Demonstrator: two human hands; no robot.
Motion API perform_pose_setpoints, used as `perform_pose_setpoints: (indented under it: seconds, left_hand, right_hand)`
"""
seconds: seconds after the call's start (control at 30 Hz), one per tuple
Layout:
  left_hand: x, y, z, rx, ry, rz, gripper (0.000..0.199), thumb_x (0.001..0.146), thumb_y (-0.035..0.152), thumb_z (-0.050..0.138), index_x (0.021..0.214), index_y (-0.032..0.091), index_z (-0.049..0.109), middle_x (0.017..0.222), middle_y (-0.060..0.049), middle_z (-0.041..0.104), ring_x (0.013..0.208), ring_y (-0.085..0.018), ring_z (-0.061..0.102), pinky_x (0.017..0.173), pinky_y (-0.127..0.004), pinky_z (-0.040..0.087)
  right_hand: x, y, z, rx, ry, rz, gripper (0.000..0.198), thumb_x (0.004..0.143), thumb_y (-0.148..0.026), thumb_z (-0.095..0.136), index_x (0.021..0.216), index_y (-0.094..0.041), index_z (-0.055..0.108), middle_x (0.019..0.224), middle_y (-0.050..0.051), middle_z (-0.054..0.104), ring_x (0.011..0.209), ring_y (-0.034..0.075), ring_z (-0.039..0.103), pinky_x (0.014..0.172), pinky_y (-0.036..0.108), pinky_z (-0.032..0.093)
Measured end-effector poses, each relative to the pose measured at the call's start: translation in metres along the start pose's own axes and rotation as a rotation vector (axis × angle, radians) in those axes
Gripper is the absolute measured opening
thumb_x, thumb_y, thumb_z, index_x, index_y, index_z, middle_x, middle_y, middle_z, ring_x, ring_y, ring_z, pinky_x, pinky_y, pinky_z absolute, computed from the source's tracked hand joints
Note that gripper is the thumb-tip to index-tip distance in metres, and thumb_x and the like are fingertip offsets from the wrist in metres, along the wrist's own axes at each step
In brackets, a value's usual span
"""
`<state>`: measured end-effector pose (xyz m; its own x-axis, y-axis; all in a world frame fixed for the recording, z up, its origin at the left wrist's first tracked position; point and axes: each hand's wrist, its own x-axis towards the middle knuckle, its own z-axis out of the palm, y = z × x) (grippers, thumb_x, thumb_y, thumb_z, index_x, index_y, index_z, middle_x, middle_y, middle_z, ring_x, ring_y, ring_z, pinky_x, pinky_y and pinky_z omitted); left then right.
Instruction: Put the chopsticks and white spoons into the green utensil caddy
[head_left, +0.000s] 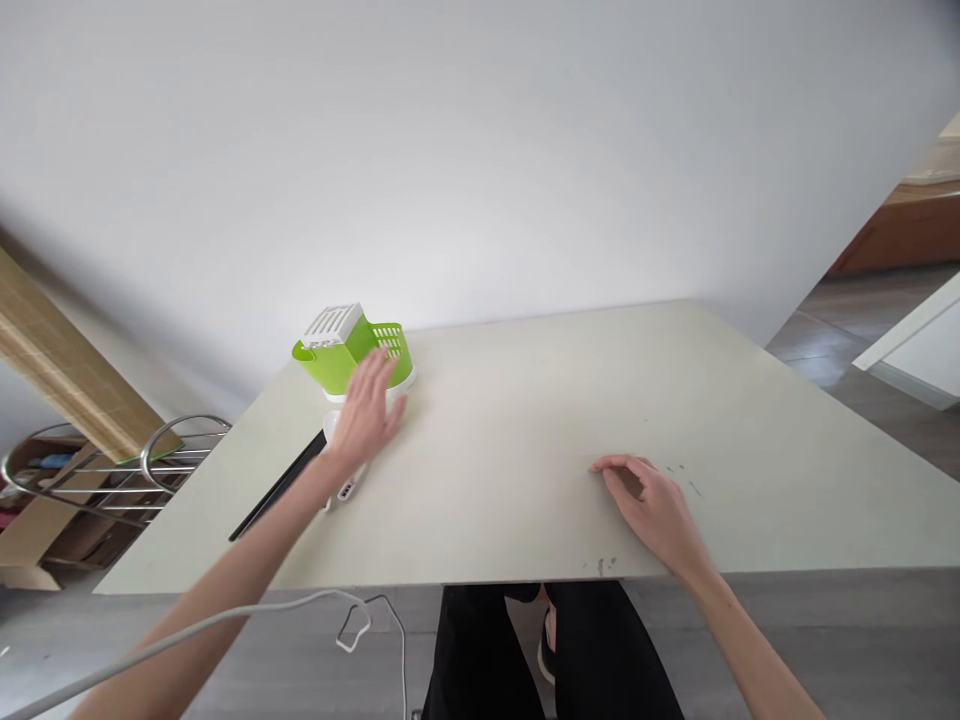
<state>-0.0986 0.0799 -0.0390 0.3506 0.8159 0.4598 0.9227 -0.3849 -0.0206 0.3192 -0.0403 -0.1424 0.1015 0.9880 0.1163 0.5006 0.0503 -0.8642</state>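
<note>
My left hand [364, 408] reaches over the left part of the table with its fingers stretched out and the thumb apart. It hangs in front of a green and white slotted plastic basket [322, 368]; whether the fingertips touch it I cannot tell. Beneath this hand lies a white object with a small dark-marked panel [346, 490], mostly covered by hand and wrist. Alongside it, partly under my forearm, is a long black flat bar [281, 482]. My right hand [649, 500] rests on the tabletop at the right, thumb and fingertips brought together, nothing visible in them.
The pale table [510, 450] backs onto a white wall [525, 150]. At the left stand a metal rack [120, 490], a cardboard box [37, 530] and a long tan board [67, 350]. A white cable [195, 625] crosses my left forearm below the table's front edge.
</note>
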Motion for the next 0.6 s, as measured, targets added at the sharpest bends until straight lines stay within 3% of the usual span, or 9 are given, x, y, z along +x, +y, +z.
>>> perform_pose_setpoints:
  seconds: [0.13, 0.27, 0.4, 0.6]
  left_hand:
    - [-0.05, 0.064, 0.047, -0.144, -0.166, 0.059, 0.062, 0.109, 0.051, 0.038, 0.162, 0.018, 0.037, 0.176, -0.017, 0.024, 0.163, -0.03, 0.024, 0.129, -0.055, 0.031]
    - [-0.072, 0.096, 0.071, -0.155, -0.224, 0.014, 0.061, 0.11, 0.05, 0.038, 0.163, 0.02, 0.041, 0.17, -0.015, 0.037, 0.161, -0.032, 0.026, 0.13, -0.057, 0.03]
    - [-0.077, 0.097, 0.067, -0.172, -0.22, 0.02, 0.058, 0.111, 0.044, 0.037, 0.165, 0.023, 0.04, 0.17, -0.01, 0.038, 0.161, -0.029, 0.027, 0.13, -0.054, 0.03]
    - [-0.098, 0.087, 0.04, -0.166, -0.286, 0.086, 0.06, 0.111, 0.042, 0.037, 0.17, 0.03, 0.027, 0.174, -0.003, 0.03, 0.163, -0.026, 0.021, 0.133, -0.053, 0.025]
  right_hand:
    - [0.0, 0.0, 0.0, -0.032, 0.0, 0.007, 0.037, 0.101, -0.055, 0.05, 0.105, -0.028, 0.075, 0.127, 0.009, 0.074, 0.112, 0.029, 0.07, 0.091, 0.042, 0.056]
    - [-0.001, 0.0, 0.0, -0.056, 0.007, 0.029, 0.039, 0.1, -0.057, 0.05, 0.105, -0.028, 0.076, 0.128, 0.01, 0.074, 0.109, 0.03, 0.071, 0.082, 0.04, 0.058]
    - [-0.003, 0.003, 0.0, -0.06, 0.006, 0.048, 0.039, 0.1, -0.058, 0.052, 0.107, -0.029, 0.077, 0.13, 0.01, 0.074, 0.109, 0.03, 0.071, 0.072, 0.036, 0.058]
    - [-0.003, 0.002, 0.0, -0.079, 0.017, 0.078, 0.038, 0.099, -0.057, 0.052, 0.106, -0.03, 0.077, 0.128, 0.009, 0.074, 0.111, 0.03, 0.071, 0.071, 0.035, 0.058]
